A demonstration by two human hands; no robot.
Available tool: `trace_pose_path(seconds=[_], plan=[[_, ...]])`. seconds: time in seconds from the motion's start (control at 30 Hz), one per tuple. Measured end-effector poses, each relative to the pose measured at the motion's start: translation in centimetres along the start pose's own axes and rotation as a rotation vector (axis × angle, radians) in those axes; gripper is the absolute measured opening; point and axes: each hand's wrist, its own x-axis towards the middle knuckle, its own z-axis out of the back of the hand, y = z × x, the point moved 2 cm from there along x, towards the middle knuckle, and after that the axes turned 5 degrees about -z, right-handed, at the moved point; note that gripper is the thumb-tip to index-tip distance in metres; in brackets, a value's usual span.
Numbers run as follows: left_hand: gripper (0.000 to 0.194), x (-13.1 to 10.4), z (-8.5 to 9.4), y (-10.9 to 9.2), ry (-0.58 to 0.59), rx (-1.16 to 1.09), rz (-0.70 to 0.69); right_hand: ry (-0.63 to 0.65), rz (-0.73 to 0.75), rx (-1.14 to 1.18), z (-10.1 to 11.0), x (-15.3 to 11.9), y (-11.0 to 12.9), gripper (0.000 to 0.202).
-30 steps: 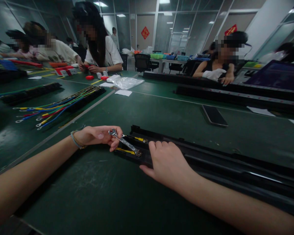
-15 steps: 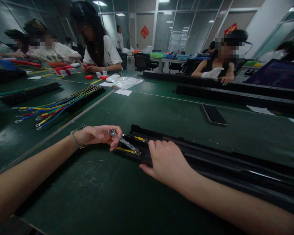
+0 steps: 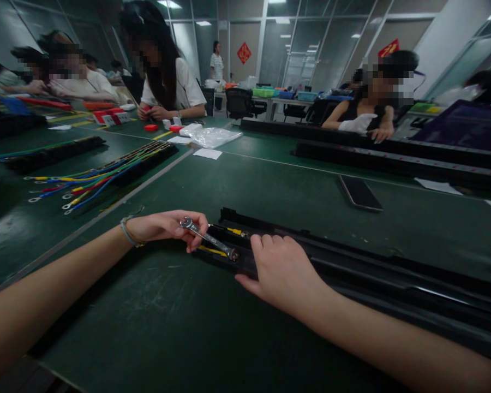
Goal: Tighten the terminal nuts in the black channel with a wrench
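My left hand [image 3: 186, 229] is closed on a shiny metal wrench [image 3: 213, 240]. The wrench's far end sits over a nut or bolt [image 3: 234, 255] in a long black channel [image 3: 352, 267], beside a yellow cable lug [image 3: 215, 251]. Farther back in the same channel, a second yellow lug [image 3: 234, 231] lies at another bolt. My right hand [image 3: 280, 267] is wrapped over the channel just right of the bolts, fingers on the far side and thumb on the near side. What lies under that palm is hidden.
On the green table [image 3: 147, 322] rest a phone [image 3: 360, 192], cables with ring ends [image 3: 102, 183], a clear plastic bag [image 3: 215, 137] and more black channels [image 3: 384, 155]. A co-worker [image 3: 172, 82] sits across at left, another person [image 3: 376, 109] in a white glove at right.
The view has shifted slightly. My left fingers have changed position a little on the wrench, which stays over the near bolt. My right hand holds its place on the channel.
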Motion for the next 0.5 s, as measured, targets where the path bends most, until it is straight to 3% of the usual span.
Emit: trace_pose_path(seconds=[0.5], plan=[[0.032, 0.28, -0.55, -0.62, -0.01, 0.105, 0.03, -0.009, 0.002, 0.012, -0.17, 0.01, -0.02, 0.047]])
